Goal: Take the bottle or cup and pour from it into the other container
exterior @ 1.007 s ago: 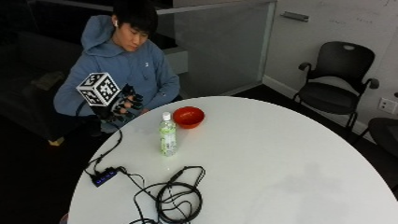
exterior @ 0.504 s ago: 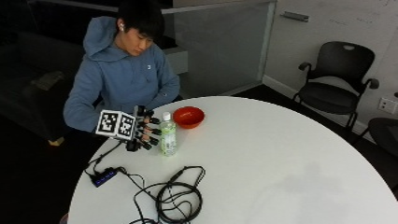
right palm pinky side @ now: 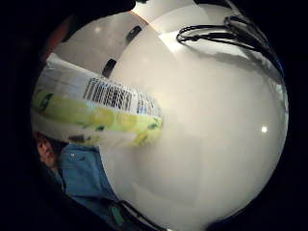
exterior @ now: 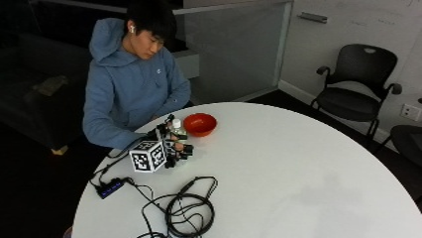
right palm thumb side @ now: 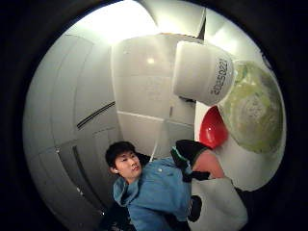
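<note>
At the near-left edge of the round white table (exterior: 316, 173), the bottle (exterior: 177, 130) is gripped by the gloved right hand (exterior: 173, 147), fingers curled round its body, and only its white cap and neck are seen above the hand in the outside view. Whether its base is on the table or just off it cannot be told. Just beside the bottle, on the side away from the hand, the red bowl (exterior: 200, 124) is seen standing on the table, close to the bottle but apart from it. From the little finger side of the palm, the bottle's label (right palm pinky side: 96, 113) is shown close up, with a barcode and a yellow-green lemon print, the white tabletop (right palm pinky side: 211, 130) spread out behind it. From the thumb side, the white cap (right palm thumb side: 202, 72) is seen large with printed digits on it, the greenish shoulder of the bottle beside it and the red bowl (right palm thumb side: 211, 130) beyond. Nearer the camera, a coil of black cable (exterior: 188, 210) is laid on the table.
</note>
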Motion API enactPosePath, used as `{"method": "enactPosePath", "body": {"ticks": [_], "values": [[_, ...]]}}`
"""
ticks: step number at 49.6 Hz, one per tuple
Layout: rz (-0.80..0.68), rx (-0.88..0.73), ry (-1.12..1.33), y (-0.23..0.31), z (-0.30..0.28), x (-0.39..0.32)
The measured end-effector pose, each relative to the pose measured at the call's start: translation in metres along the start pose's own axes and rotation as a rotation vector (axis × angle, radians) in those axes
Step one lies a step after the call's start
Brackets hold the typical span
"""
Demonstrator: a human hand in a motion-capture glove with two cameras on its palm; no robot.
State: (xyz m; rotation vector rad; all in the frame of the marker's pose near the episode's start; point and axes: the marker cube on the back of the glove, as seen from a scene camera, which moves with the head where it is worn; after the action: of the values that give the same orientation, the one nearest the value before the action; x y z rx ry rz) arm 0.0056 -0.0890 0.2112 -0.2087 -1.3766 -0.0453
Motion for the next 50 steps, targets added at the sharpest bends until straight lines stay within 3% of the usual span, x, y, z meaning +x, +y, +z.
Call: {"method": "enactPosePath", "body": {"ticks": [6, 22, 32, 50], "values": [[-0.034, 0.080, -0.102, -0.010, 0.009, 0.004], [-0.027, 0.213, -0.097, -0.018, 0.029, 0.005], [-0.010, 0.091, 0.090, -0.026, 0.049, -0.028], [-0.002, -0.367, 0.951, -0.046, 0.092, -0.108]]}}
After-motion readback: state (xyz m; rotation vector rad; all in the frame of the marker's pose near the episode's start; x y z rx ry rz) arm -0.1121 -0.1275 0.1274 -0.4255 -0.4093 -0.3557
